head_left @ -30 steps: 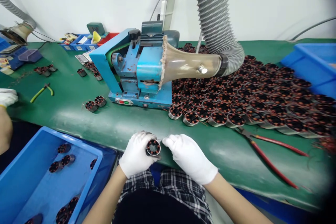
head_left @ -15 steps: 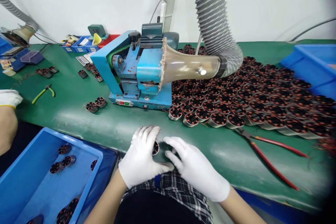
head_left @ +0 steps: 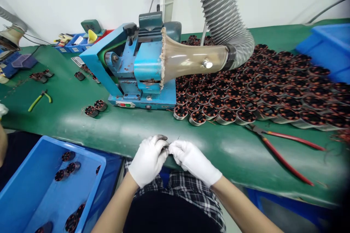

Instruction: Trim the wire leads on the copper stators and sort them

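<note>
My left hand point(head_left: 147, 161), in a white glove with darkened fingertips, is closed around a small motor stator point(head_left: 165, 148). Most of that stator is hidden by the fingers. Right beside it, my gloved right hand point(head_left: 194, 160) has its thumb and fingers pinched together at the stator's edge. A thin wire point(head_left: 178, 138) sticks up just above the right fingertips. Both hands are over the front edge of the green bench point(head_left: 123, 131), in front of my lap. Rows of similar stators point(head_left: 226, 114), metal rings with copper windings and black centres, stand to the right.
A blue belt grinder point(head_left: 147, 65) with a grey extraction hose point(head_left: 222, 11) stands ahead. Red-handled cutters point(head_left: 284, 160) lie right. A blue bin point(head_left: 49, 189) at left holds several stators; two more stators point(head_left: 95, 108) stand near the grinder. Another person's gloved hand point(head_left: 3, 110) shows far left.
My left hand has closed around the stator from a spread grasp. My right hand, earlier apart with loosely curled fingers, has come in to pinch at its edge. The view has shifted slightly.
</note>
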The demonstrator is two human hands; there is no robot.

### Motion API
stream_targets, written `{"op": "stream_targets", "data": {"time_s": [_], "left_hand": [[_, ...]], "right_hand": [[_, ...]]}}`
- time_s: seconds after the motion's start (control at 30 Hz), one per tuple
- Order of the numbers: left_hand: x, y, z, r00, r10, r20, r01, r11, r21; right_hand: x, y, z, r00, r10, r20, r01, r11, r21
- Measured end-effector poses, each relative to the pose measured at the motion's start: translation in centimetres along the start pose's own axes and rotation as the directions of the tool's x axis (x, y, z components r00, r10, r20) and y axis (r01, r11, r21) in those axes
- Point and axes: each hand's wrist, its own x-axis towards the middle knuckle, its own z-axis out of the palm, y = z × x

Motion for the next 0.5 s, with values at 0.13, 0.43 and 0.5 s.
{"op": "stream_targets", "data": {"time_s": [0.13,0.43,0.5], "left_hand": [[0.2,0.4,0.6,0.999,0.008,-0.033,-0.005,0.996,0.088],[0.3,0.2,1.0,0.999,0.018,-0.05,-0.012,0.992,0.123],[0.2,0.3,0.9,0.999,0.017,-0.038,-0.013,0.994,0.107]], "right_hand": [[0.0,0.7,-2.5,0.992,0.123,0.013,-0.123,0.983,0.139],[-1.3,0.9,-1.3,0.828,-0.548,-0.118,0.405,0.73,-0.55],[-0.9,1.2,-0.1,0.782,-0.623,-0.013,0.466,0.599,-0.652]]}}
